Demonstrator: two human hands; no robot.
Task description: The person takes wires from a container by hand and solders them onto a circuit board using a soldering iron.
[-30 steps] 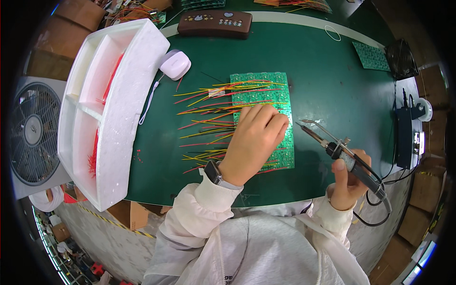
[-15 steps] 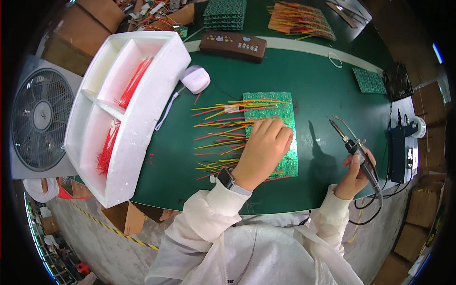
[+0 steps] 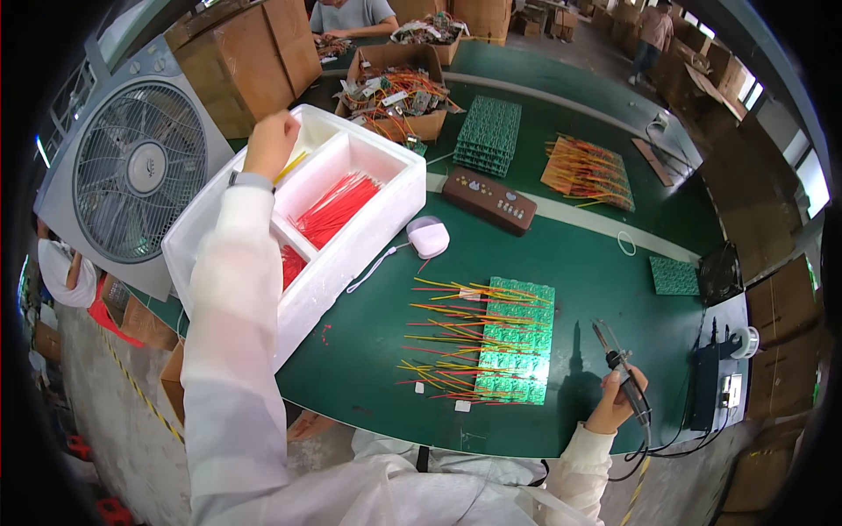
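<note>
While the right hand (image 3: pixel 614 402) holds a slim black-and-grey soldering iron (image 3: pixel 616 359), the left hand (image 3: pixel 271 145) curls, contents unclear, a divided white foam box (image 3: pixel 368 232) beneath it.

Wears thin wht jkt (image 3: pixel 386 498) w/ long loose slvs (image 3: pixel 235 342), plus gry wristband (image 3: pixel 252 181) on L wrist.

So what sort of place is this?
Probably an electronics assembly workshop: a soldering iron in the right hand, a circuit-board panel with red and yellow wires, and stacked green boards.
</note>
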